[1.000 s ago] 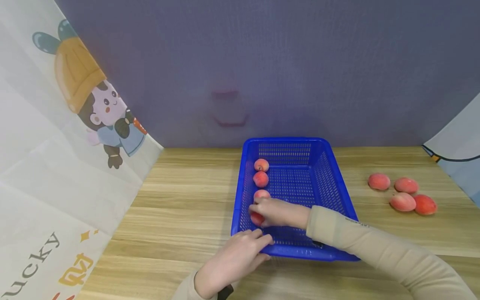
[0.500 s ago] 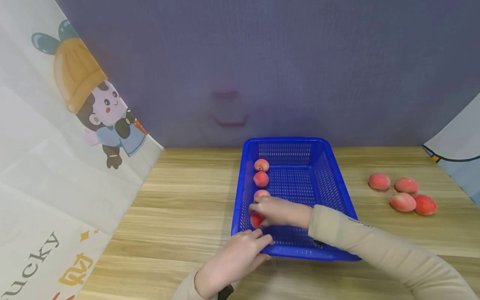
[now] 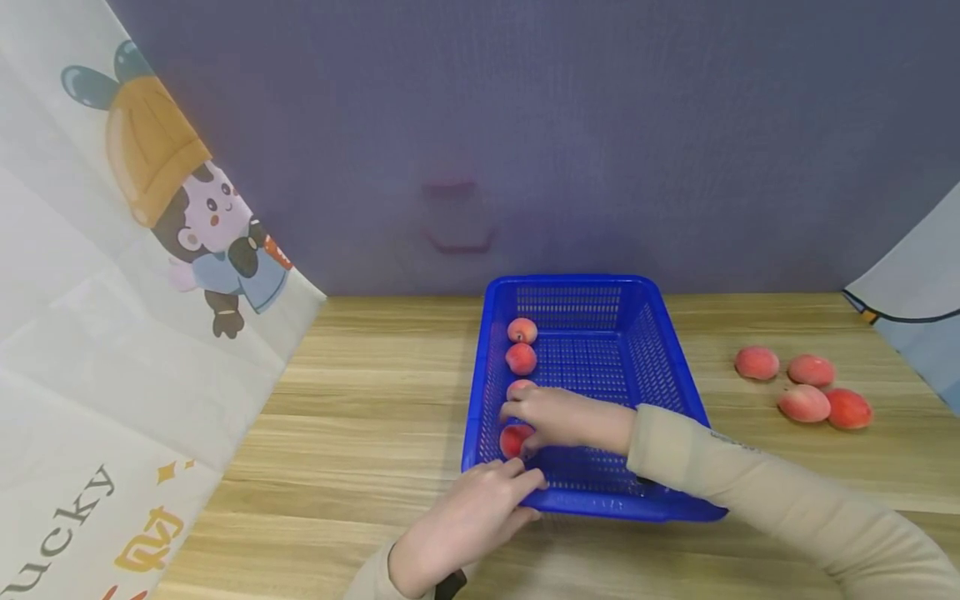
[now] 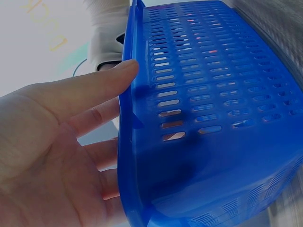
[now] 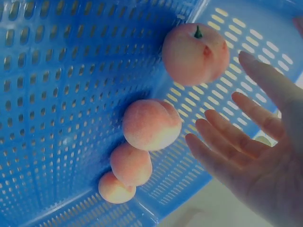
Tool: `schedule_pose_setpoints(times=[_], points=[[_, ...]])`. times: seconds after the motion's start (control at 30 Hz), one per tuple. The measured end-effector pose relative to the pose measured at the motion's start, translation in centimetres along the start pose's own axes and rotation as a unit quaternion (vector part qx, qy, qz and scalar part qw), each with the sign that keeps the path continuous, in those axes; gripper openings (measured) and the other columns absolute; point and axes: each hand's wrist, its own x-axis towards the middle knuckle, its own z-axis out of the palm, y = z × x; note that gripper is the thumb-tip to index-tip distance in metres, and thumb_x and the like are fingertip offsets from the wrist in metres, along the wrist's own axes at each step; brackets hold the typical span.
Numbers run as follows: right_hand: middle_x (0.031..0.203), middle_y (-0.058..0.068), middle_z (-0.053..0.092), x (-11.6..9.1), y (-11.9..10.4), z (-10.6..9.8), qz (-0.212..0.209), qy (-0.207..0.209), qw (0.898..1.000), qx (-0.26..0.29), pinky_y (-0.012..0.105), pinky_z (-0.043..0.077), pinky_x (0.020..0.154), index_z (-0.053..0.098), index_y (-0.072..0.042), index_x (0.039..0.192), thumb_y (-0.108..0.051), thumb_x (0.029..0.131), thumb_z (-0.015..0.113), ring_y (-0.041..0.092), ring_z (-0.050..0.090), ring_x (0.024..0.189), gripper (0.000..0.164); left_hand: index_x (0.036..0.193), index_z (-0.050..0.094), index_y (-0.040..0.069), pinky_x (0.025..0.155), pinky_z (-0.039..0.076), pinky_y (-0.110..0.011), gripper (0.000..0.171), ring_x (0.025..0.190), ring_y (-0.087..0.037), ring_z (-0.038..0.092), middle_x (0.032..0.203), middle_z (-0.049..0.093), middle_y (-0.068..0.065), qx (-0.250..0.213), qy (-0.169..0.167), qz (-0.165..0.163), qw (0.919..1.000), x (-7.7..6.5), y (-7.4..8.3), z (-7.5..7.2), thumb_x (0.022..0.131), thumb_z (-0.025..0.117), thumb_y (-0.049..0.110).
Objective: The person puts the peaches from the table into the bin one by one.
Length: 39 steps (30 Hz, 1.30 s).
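Note:
A blue plastic basket (image 3: pixel 600 503) holds several peaches in a row along its left wall. My left hand (image 3: pixel 476 515) grips the near rim, thumb on the outer side and fingers on the other side in the left wrist view. My right hand (image 5: pixel 265 137) is inside the basket, its fingers extended and spread. It stands just to the right of the nearest peach (image 3: pixel 513 441), with a gap between fingertips and fruit in the right wrist view. In the head view this hand partly hides the neighbouring peach (image 3: pixel 519 389). Two more peaches lie farther back, one of them the farthest peach (image 3: pixel 522 331).
Several more peaches (image 3: pixel 757 363) lie grouped on the wooden table (image 3: pixel 360 433), right of the basket. A dark grey panel (image 3: pixel 600 142) stands behind the table. To the left hangs a white printed sheet (image 3: pixel 67 333), and a black cable (image 3: pixel 915 320) runs at the far right.
My right hand has let go of the nearest peach and drawn slightly to the right, fingers loosening. More of that peach shows now. My left hand stays on the rim.

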Motion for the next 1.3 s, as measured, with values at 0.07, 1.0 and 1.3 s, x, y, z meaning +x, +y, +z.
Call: schedule_pose_setpoints(times=[0.07,1.0,1.3], points=[[0.097,0.007,0.055,-0.1,0.1,-0.4,0.003,0.0,1.0,-0.007,0.032,0.046,0.078,0.06,-0.008,0.102,-0.026,0.069,0.073,0.02,0.055,0.09,0.039,0.089,0.057,0.016,0.062,0.042,-0.021,0.022,0.066,-0.007,0.055,0.079,0.055,0.005,-0.002,-0.003,-0.001,1.0,0.0,0.0,0.0,0.075,0.068,0.028],[0.091,0.006,0.058,-4.1,5.7,-7.4,0.033,0.085,0.995,-0.037,0.033,0.049,0.07,0.061,-0.006,0.1,-0.017,0.074,0.07,0.02,0.059,0.081,0.029,0.092,0.058,0.017,0.065,0.043,-0.022,0.021,0.07,-0.008,0.056,0.082,0.056,0.005,-0.006,-0.019,-0.038,0.9991,2.2,0.1,0.4,0.077,0.065,0.03],[0.094,0.009,0.059,-6.5,7.4,-9.4,0.076,0.108,0.991,-0.029,0.034,0.05,0.068,0.061,-0.004,0.102,-0.013,0.075,0.069,0.023,0.059,0.083,0.029,0.092,0.058,0.017,0.065,0.043,-0.022,0.021,0.07,-0.008,0.056,0.081,0.055,0.005,-0.014,-0.019,-0.04,0.9989,2.2,0.2,0.4,0.077,0.066,0.029]])
